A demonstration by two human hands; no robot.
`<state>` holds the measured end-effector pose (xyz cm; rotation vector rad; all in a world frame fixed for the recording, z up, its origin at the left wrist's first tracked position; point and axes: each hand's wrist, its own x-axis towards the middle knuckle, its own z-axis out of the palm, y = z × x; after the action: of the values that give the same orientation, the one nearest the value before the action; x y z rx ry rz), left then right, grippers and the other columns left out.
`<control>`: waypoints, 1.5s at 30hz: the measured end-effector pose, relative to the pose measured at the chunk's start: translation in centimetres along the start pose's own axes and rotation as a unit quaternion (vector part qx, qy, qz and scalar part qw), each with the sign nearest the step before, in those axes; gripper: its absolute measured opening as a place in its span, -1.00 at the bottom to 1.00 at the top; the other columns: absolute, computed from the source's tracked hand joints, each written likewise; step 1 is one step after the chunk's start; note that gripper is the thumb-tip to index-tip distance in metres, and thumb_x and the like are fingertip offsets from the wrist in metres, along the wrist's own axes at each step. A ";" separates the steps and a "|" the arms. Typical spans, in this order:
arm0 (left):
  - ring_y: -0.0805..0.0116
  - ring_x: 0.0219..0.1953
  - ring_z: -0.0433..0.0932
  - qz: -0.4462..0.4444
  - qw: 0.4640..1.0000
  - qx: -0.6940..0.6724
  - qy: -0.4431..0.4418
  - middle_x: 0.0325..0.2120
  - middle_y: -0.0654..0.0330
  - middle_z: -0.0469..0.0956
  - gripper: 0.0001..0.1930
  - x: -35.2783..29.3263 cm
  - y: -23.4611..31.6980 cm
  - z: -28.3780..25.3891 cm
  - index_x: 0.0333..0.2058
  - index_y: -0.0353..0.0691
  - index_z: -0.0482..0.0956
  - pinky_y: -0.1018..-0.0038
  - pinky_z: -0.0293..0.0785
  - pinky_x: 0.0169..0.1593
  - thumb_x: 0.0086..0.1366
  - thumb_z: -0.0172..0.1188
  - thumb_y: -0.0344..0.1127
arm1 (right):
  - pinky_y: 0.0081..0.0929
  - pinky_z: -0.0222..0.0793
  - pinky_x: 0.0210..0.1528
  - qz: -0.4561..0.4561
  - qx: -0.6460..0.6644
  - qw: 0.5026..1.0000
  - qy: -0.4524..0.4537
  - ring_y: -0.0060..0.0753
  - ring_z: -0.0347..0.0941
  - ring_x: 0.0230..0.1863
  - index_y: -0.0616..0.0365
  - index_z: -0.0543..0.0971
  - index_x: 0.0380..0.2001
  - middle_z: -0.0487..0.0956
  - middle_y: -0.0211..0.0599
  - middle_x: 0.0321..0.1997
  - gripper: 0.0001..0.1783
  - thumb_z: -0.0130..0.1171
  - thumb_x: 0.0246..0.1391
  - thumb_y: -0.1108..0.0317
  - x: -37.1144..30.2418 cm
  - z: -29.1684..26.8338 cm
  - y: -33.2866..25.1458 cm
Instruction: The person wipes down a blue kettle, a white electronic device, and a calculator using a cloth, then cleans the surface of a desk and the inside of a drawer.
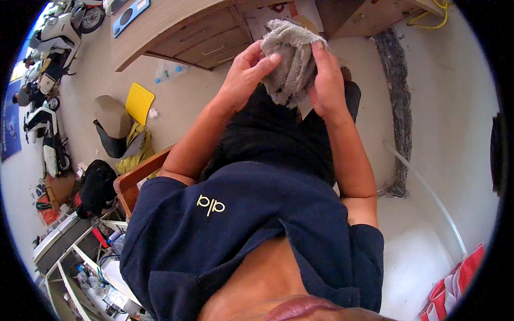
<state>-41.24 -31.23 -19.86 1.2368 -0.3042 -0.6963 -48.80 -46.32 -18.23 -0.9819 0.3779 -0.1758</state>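
Note:
A crumpled grey cloth [292, 59], stained darker in its lower folds, hangs between my two hands above my lap. My left hand [249, 72] grips its left side, with the thumb lying over the front. On the opposite edge, my right hand [327, 80] is closed, its fingers partly hidden behind the fabric. Past the cloth stands a wooden desk [198, 35] with drawers.
I sit in a chair with a wooden armrest [128, 187]. To the left lie a yellow mat [140, 103], a grey-brown cap-like item [112, 115] and plastic bottles [166, 75]. Scooters [59, 32] stand farther left. A cluttered shelf [80, 251] is at lower left; a pale pipe [433, 198] runs at right.

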 end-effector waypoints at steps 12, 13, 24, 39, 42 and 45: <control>0.47 -0.08 0.57 -0.027 0.989 -0.140 -0.043 -0.12 0.26 0.59 -0.71 0.6 2.6 0.5 0.02 -0.25 0.49 0.45 0.54 0.01 0.37 0.17 -0.31 | -0.52 0.26 -0.36 -0.138 -0.367 0.919 0.046 -0.65 0.30 -0.44 0.30 0.56 -0.40 0.47 -0.53 -0.50 -0.45 -0.11 0.40 0.01 0.6 -2.6 -2.2; 0.47 -0.08 0.57 -0.028 0.989 -0.139 -0.044 -0.12 0.26 0.59 -0.71 0.7 2.5 0.4 0.02 -0.25 0.49 0.45 0.54 0.01 0.37 0.17 -0.31 | -0.62 0.34 -0.26 -0.078 -0.433 0.897 0.040 -0.67 0.40 -0.37 0.30 0.63 -0.28 0.58 -0.51 -0.39 -0.47 -0.13 0.42 0.04 0.5 -2.9 -2.5; 0.33 -0.02 0.55 -0.109 0.967 -0.230 -0.012 -0.07 0.18 0.58 -0.74 2.7 -0.1 -0.5 0.01 -0.24 0.49 0.34 0.46 0.13 0.48 -0.09 -0.31 | -0.31 0.35 -0.30 -0.142 -0.403 0.900 -0.091 -0.23 0.43 -0.45 0.35 0.55 -0.32 0.54 0.03 -0.47 -0.52 0.04 0.30 0.03 0.5 -0.9 -3.0; 0.27 0.11 0.48 -0.079 0.902 -0.380 -0.192 0.01 0.15 0.53 -0.69 2.0 0.4 1.1 0.04 -0.30 0.45 0.29 0.37 0.21 0.36 -0.06 -0.42 | -0.23 0.41 -0.28 -0.286 -0.442 0.844 0.104 0.14 0.52 -0.30 0.24 0.59 -0.30 0.58 0.08 -0.31 -0.81 0.20 0.15 0.32 0.6 -0.3 -2.0; 0.27 0.06 0.52 -0.084 0.950 -0.290 -0.072 -0.02 0.14 0.56 -0.73 2.3 0.2 1.9 0.02 -0.31 0.45 0.29 0.41 0.18 0.42 -0.07 -0.39 | -0.33 0.42 -0.25 -0.257 -0.418 0.866 0.097 -0.02 0.57 -0.26 0.22 0.60 -0.25 0.60 0.01 -0.27 -0.80 0.22 0.14 0.31 0.4 -0.4 -1.8; 0.25 0.03 0.55 -0.040 0.979 -0.201 0.018 -0.05 0.13 0.57 -0.75 2.7 0.2 1.3 0.00 -0.31 0.46 0.29 0.43 0.18 0.47 -0.10 -0.35 | -0.35 0.43 -0.13 -0.288 -0.353 0.882 0.120 -0.22 0.57 -0.11 0.20 0.57 -0.11 0.63 -0.12 -0.15 -0.69 0.25 0.13 0.28 0.8 -1.7 -1.0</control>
<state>-39.88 -33.89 -19.66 0.8780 -0.0763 -0.7596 -48.73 -48.41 -18.43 -1.7973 0.3708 -0.7448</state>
